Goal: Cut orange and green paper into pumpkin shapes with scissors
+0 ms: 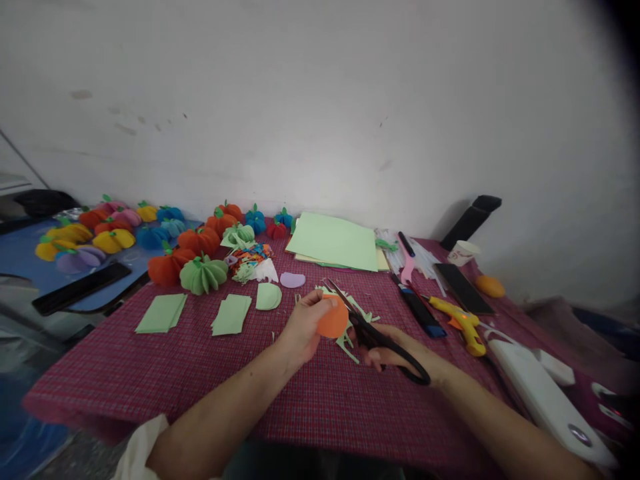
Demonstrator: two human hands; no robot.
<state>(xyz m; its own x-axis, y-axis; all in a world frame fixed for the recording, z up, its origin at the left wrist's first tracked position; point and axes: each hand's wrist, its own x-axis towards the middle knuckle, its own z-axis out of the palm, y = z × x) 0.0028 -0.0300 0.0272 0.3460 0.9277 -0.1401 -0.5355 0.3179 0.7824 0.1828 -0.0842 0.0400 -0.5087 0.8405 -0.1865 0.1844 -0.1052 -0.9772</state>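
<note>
Between the thumb and fingers of my left hand (304, 325) is a rounded piece of orange paper (333, 320). My right hand (385, 345) grips black-handled scissors (380, 337), whose blades point up and left beside the upper edge of the orange piece. Whether the blades touch the paper I cannot tell. Beneath both hands lie pale green paper scraps (349, 347). To the left are a stack of half-round green pieces (269, 297), a lilac paper piece (293, 280) and two piles of green rectangles, one of them a nearer stack (231, 315).
Paper pumpkins (203, 275) in several colours crowd the left. Large green sheets (334, 241) lie at the back by the wall. On the right are a box cutter (419, 308), a yellow glue gun (463, 323), a phone (463, 288) and a white device (545, 393).
</note>
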